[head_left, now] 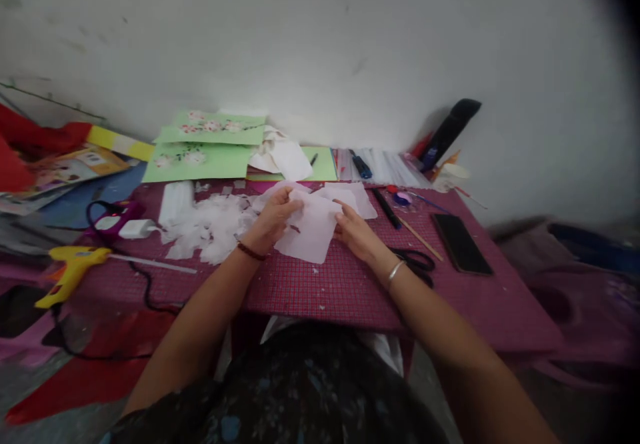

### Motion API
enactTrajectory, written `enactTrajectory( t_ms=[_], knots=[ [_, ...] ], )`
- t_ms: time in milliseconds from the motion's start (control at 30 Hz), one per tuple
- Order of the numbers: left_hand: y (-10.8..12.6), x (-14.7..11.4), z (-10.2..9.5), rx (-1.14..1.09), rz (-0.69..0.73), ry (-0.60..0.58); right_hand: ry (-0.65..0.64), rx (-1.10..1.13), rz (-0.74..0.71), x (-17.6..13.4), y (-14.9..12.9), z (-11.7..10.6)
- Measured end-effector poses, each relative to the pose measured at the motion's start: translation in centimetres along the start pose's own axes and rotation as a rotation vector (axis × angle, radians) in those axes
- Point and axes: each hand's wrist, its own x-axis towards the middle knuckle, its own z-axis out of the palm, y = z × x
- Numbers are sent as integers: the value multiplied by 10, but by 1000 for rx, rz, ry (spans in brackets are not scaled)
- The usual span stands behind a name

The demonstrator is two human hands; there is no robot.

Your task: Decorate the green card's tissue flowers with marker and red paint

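Observation:
A thin white sheet (313,231), roughly square, hangs between my two hands just above the table. My left hand (276,217) pinches its upper left part between thumb and fingers. At the sheet's right edge, my right hand (354,229) grips it with thumb and fingertips. More white sheets (350,197) lie behind it, partly hidden. To the left of my left hand spreads a heap of white scraps (213,227). Black-handled scissors (416,261) lie beside my right wrist, partly covered by it.
A yellow glue gun (75,267) with a clear stick and black cord sits at the left edge. Green cards with flowers (205,147) stand at the back. A phone (461,244), a wooden stick (420,237) and a black marker (387,209) lie right on the checked tabletop (300,294).

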Motion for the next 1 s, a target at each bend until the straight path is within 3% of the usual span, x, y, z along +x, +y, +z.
enactTrajectory(
  t_ms=[167, 333, 467, 567, 767, 1000],
  knots=[
    [-11, 4, 4, -9, 3, 36, 3, 72, 8, 2, 1, 1],
    [-26, 6, 6, 102, 8, 89, 192, -45, -35, 8, 9, -5],
    [-30, 9, 3, 166, -6, 111, 269, -184, -63, 12, 10, -11],
    [-28, 9, 3, 175, -17, 106, 269, -220, -59, 11, 9, -13],
    [-20, 6, 7, 186, -12, 100, 146, -146, -6, 9, 14, -13],
    [-24, 6, 6, 227, 11, 120, 193, -264, -6, 9, 15, -12]
  ],
)
